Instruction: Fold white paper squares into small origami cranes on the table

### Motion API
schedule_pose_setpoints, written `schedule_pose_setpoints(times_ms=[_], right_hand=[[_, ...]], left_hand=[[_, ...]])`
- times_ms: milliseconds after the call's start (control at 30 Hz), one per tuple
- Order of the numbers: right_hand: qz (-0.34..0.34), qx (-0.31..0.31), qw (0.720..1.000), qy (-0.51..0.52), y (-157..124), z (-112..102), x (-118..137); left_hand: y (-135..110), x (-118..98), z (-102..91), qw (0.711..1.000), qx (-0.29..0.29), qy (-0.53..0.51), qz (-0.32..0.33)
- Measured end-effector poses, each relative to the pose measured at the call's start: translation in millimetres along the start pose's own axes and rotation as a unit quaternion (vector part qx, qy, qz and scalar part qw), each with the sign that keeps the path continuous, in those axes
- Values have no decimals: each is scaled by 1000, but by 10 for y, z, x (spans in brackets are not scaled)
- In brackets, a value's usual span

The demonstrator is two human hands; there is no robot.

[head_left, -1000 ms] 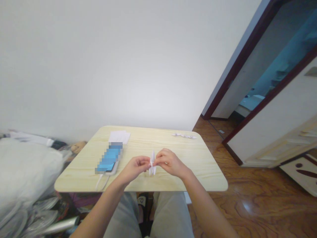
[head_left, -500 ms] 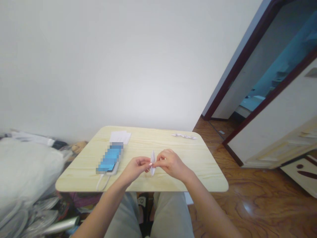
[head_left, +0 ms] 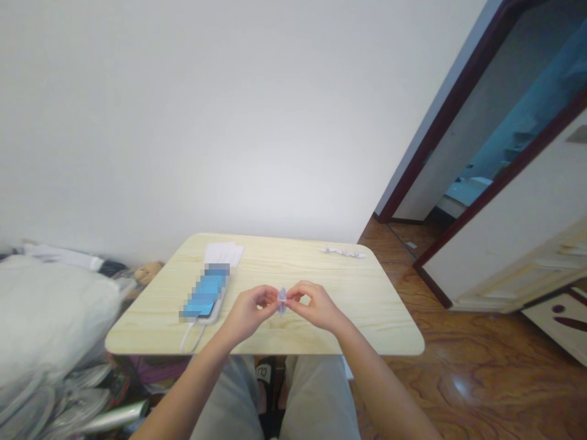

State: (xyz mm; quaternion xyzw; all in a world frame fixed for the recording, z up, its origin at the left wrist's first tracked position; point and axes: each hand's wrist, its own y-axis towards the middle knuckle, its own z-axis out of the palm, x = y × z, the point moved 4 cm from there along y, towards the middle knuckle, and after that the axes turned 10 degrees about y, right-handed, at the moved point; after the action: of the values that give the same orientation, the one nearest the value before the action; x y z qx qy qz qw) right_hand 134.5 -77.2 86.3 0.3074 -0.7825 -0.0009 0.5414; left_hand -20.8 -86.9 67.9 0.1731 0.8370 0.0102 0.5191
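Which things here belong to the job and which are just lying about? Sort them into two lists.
In use: small folded white paper, pinched between left hand and right hand.

Lying about: white paper sheets, creased paper strip, blurred blue device, white cable.

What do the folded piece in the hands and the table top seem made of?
The folded piece looks like thin matte white paper, given its sharp creases. The table top looks like pale wood or wood-grain laminate, with grain lines.
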Motion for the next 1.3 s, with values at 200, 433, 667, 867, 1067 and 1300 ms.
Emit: schedule_pose_setpoints(times_ms=[200,433,667,867,1067,1300], right_hand=[[-13,-16,998,-56,18,14,-30],[5,-58,996,-70,24,40,-155],[-92,-36,983,-156,130,5,-332],[-74,52,957,-277,53,206,-727],[-51,90,949,-297,-40,321,-839],[-63,83,949,-298,-6,319,-816]], left_hand=[[10,-91,-23,998,-39,29,42],[125,102,73,999,-41,13,31],[276,184,36,951,-81,273,124],[228,536,216,903,-35,400,154],[123,786,313,921,-5,367,130],[92,766,291,934,16,335,121]])
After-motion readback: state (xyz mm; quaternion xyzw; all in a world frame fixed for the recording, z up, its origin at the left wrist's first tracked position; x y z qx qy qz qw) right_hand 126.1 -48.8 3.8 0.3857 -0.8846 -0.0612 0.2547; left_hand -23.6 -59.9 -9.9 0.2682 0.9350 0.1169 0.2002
